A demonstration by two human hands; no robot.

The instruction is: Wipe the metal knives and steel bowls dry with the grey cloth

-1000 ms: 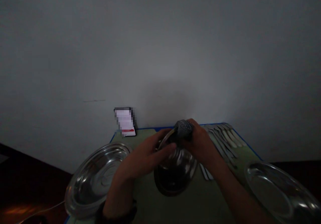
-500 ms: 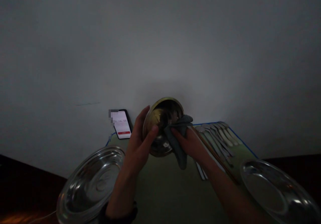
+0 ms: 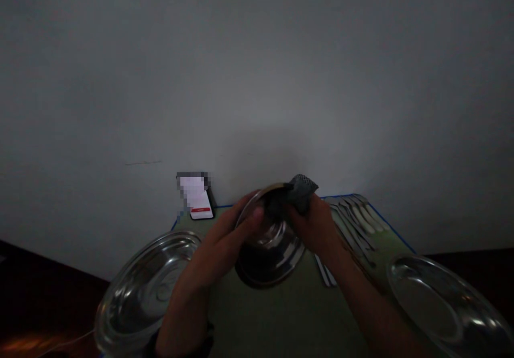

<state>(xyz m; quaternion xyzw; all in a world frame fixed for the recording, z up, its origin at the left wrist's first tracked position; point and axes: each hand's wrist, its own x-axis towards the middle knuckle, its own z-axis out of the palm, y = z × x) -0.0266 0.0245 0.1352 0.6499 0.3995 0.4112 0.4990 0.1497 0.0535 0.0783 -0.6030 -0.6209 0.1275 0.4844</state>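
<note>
A shiny metal bowl (image 3: 277, 261) is held tilted above the green tabletop, its inside facing me. My left hand (image 3: 228, 240) grips its left side, thumb over the rim and the other fingers behind, partly hidden. In my right hand (image 3: 315, 227) is a dark grey cloth (image 3: 302, 192), bunched and pressed on the bowl's upper right rim. Part of the cloth reaches into the bowl, and my right fingertips are hidden by it and by shadow.
A large metal basin (image 3: 144, 288) stands at the left, another metal basin (image 3: 425, 304) at the right. Several spoons and forks (image 3: 357, 221) lie at the back right of the green table (image 3: 257, 320). A phone (image 3: 201, 203) leans near the wall (image 3: 257, 80).
The bowl has come lower and turned, so its inside now faces me more. The cloth has moved from the bowl's right side to its upper right rim.
</note>
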